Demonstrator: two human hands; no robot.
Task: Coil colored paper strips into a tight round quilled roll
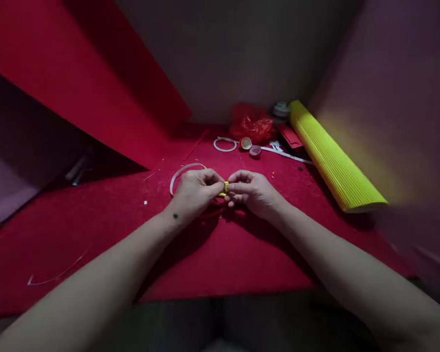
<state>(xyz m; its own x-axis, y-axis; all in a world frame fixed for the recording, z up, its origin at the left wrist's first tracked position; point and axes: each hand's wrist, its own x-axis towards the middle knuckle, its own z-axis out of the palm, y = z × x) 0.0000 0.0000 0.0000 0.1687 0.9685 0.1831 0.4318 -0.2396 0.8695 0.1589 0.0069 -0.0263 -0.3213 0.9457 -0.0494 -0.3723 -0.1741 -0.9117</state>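
Note:
My left hand (195, 191) and my right hand (252, 191) meet over the middle of a red felt sheet (242, 254). Between their fingertips they pinch a small yellow strip piece (226, 187). A red loop (212, 211) lies under the hands, mostly hidden by them. A white paper ring (179, 174) curves out from behind my left hand, resting on the felt.
A roll of yellow corrugated paper (333, 161) lies at the right. At the back sit a red plastic bag (252, 124), a white ring (225, 144), two small caps (250, 146), white strips (286, 154) and a tape roll (280, 109). A large red sheet (95, 88) leans at the left.

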